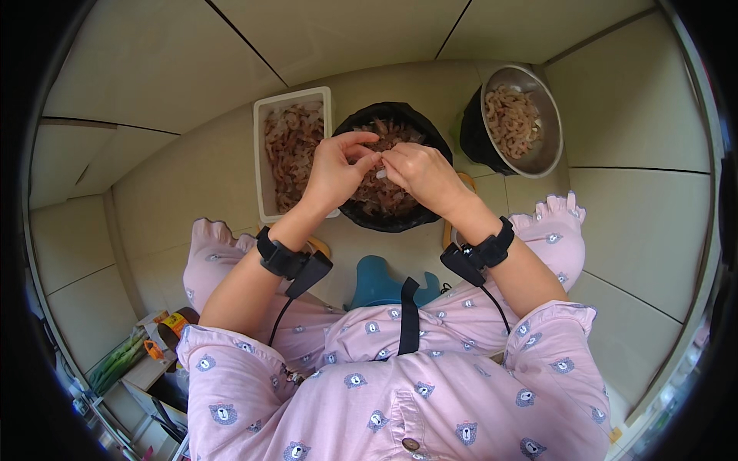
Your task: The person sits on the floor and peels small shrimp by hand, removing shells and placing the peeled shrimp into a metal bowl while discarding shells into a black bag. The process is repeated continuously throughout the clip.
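Observation:
My left hand (pixel 341 168) and my right hand (pixel 420 172) meet at the fingertips above a round container lined with a black plastic bag (pixel 433 124), full of shrimp shells and heads (pixel 386 199). Both thumbs and forefingers pinch something small and pale, probably a piece of shrimp, mostly hidden by the fingers. To the left stands a white rectangular tub (pixel 259 155) of unpeeled shrimp (pixel 293 144) with pieces of ice. A tilted stainless steel bowl (pixel 552 124) at the right holds peeled shrimp (pixel 512 124).
The containers stand near a tiled wall (pixel 357 34). A blue plastic stool (pixel 372 282) is beneath me, between my legs. Tiled walls also rise at both sides. Green onions (pixel 118 360) and packaged items lie on a shelf at lower left. Black cables hang from my wrist straps.

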`<move>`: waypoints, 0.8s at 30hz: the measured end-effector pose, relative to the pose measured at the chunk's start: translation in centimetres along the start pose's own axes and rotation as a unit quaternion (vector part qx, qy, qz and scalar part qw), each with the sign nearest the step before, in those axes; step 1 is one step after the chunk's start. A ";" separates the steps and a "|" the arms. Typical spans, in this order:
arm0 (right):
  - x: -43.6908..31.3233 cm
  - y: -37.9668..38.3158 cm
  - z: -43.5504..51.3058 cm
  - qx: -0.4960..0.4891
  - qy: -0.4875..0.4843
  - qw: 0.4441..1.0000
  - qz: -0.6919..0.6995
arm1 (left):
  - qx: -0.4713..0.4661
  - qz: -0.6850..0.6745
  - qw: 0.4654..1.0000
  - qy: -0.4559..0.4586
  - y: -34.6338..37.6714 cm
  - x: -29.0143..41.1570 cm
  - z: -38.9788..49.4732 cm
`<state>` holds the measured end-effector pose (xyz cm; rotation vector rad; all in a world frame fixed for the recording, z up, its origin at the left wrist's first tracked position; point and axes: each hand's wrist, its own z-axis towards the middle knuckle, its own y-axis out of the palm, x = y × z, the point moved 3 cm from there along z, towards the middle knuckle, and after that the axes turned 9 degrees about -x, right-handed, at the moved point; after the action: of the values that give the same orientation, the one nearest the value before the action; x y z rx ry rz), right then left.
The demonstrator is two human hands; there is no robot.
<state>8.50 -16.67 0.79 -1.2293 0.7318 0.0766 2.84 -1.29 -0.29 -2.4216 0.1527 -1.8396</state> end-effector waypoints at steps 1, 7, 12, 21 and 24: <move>0.0 0.0 0.0 0.004 0.000 1.000 0.003 | 0.000 0.009 1.000 0.008 0.0 0.1 0.0; 0.2 -0.6 0.2 0.009 0.048 0.994 0.094 | -0.006 -0.006 1.000 0.016 -0.2 0.6 -0.1; 0.8 -1.1 0.3 -0.015 0.139 0.958 0.248 | -0.013 -0.027 0.999 0.039 -0.5 0.8 0.1; 0.5 -2.1 0.3 -0.006 0.158 0.931 0.328 | -0.015 -0.059 0.997 0.051 -0.8 0.4 0.5; 0.2 -2.6 0.2 -0.017 0.157 0.927 0.339 | 0.003 -0.054 0.997 0.049 -0.8 0.1 0.7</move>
<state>9.89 -17.50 2.84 -0.9801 1.4225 0.4716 3.51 -0.50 -0.27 -2.3810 0.0225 -2.0015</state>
